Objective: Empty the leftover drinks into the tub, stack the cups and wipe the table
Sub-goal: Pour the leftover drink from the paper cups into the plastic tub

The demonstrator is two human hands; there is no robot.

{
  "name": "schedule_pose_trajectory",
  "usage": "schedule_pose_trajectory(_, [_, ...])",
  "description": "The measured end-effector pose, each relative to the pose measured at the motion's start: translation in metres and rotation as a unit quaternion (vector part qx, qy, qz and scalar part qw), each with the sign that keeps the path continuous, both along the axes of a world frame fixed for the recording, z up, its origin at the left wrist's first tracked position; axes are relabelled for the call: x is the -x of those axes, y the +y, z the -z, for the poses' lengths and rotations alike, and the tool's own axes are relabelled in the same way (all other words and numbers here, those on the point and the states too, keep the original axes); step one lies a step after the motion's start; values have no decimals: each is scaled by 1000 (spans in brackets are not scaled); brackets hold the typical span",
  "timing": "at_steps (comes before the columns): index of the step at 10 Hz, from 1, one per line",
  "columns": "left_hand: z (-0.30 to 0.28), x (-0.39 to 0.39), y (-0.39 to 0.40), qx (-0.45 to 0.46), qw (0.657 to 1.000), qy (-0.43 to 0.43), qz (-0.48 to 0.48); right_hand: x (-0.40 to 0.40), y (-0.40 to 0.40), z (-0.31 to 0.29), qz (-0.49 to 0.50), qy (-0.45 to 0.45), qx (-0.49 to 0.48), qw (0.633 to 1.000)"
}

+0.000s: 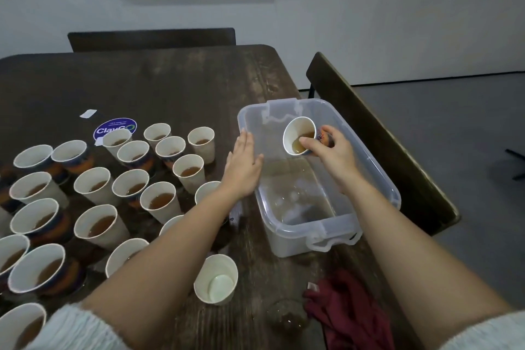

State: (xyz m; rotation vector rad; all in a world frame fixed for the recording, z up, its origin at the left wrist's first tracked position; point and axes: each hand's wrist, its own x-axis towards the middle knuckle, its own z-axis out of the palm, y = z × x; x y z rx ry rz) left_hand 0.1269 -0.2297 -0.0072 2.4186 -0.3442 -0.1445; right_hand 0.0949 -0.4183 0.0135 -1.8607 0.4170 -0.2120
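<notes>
My right hand (332, 150) grips a paper cup (298, 133) tilted on its side over the clear plastic tub (395, 196), brown drink still pooled near the cup's rim. A shallow layer of brown liquid lies in the tub. My left hand (243, 163) is flat with straight fingers against the tub's left rim. Several paper cups with brown drink (159, 202) crowd the left half of the dark wooden table (176, 85). One empty cup (216, 278) stands alone near the front, between my forearms.
A dark red cloth (346, 310) lies crumpled at the table's front right, beside a wet ring (287, 315). A round purple sticker (115, 128) and a white scrap (88, 113) lie behind the cups. Chairs stand at the far side (150, 38) and right side (369, 122).
</notes>
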Motion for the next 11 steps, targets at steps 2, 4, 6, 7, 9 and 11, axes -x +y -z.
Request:
schedule_pose_trajectory(2, [2, 1, 1, 5, 1000, -8, -3, 1, -2, 2, 8, -20, 77, 997])
schedule_pose_trajectory(4, [3, 1, 1, 6, 1000, -12, -2, 1, -1, 2, -4, -14, 113, 993])
schedule_pose_trajectory(6, [3, 2, 2, 10, 1000, -11, 1, 3, -1, 3, -8, -14, 126, 992])
schedule_pose_trajectory(7, [4, 2, 1, 11, 1000, -12, 1, 3, 0, 3, -10, -15, 135, 991])
schedule_pose_trajectory(9, [5, 1, 1, 13, 1000, -10, 0, 3, 1, 5, -16, -16, 156, 987])
schedule_pose_trajectory(11, [4, 1, 1, 12, 1000, -10, 0, 5, 1, 4, -19, -17, 163, 986])
